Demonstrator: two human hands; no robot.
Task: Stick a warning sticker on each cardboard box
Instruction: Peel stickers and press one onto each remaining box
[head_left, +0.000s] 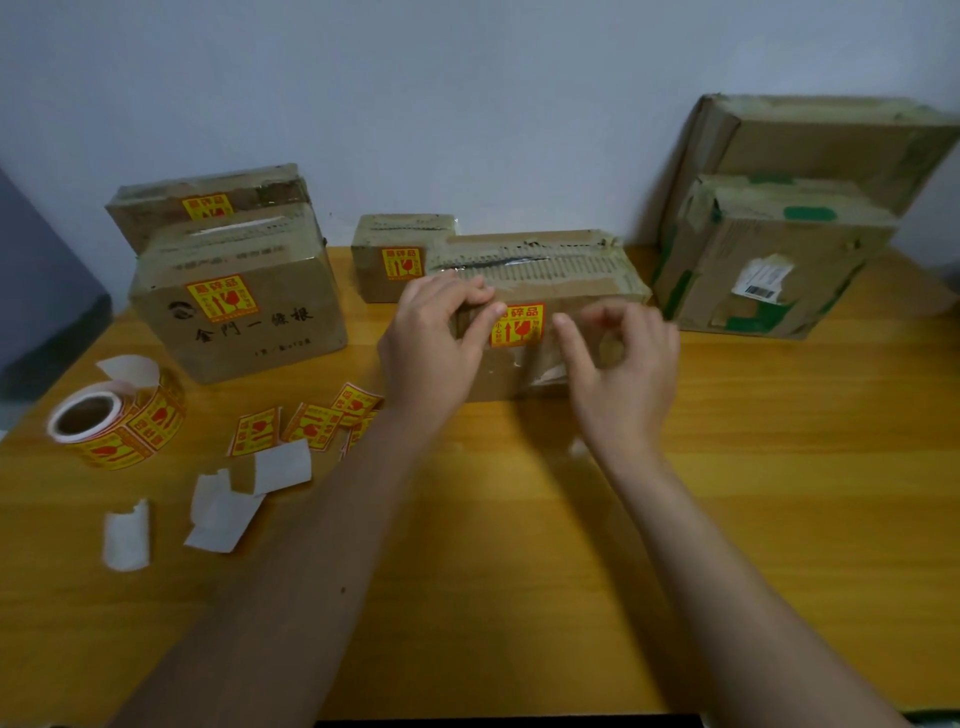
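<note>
A long cardboard box (545, 270) lies mid-table with a yellow-and-red warning sticker (519, 325) on its front face. My left hand (431, 343) rests on the box's front top edge, a fingertip pressing the sticker's upper left corner. My right hand (623, 369) hovers just right of the sticker, fingers loosely curled, holding nothing. Three more boxes carry stickers: a large one (291, 322) at the left, one behind it (156, 208), and a small one (374, 280) behind the long box. Two boxes at the right, a front one (769, 280) and a taller one (810, 140), show no sticker.
A sticker roll (114, 421) stands at the table's left edge. Loose stickers (311, 423) and peeled white backing papers (223, 512) lie left of my forearms. The wooden table (519, 545) meets a pale wall behind the boxes.
</note>
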